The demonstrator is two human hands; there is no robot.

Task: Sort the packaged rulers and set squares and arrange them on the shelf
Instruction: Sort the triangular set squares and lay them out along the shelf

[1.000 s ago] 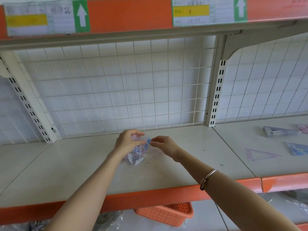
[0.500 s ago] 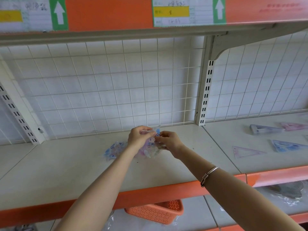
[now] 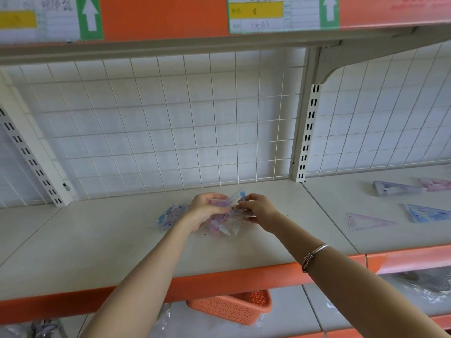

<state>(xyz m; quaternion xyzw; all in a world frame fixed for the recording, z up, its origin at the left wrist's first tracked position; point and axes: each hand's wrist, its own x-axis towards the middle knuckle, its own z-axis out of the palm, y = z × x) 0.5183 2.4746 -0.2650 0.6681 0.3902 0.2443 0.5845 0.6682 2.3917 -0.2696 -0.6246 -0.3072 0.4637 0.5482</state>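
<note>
Shelf [image 3: 85, 240] open leftward (set squares [image 3: 367, 220] lie right).

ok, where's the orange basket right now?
Head view, bottom centre: the orange basket sits on the lower shelf, just under the orange shelf edge.

You've got two hands [image 3: 207, 211] [image 3: 259, 211], one packet bundle [image 3: 222, 226] too blurred to count inside, four loose set squares [image 3: 394, 189] [image 3: 438, 184] [image 3: 367, 220] [image 3: 425, 213], two shelf labels [image 3: 48, 18] [image 3: 280, 13], one orange basket [image 3: 231, 308] and one bracelet [image 3: 314, 254].

Cream shelf [image 3: 97, 240] w/ ruler-pkt pile [image 3: 169, 216] mid, 4 set squares [image 3: 429, 214] at rt
</note>
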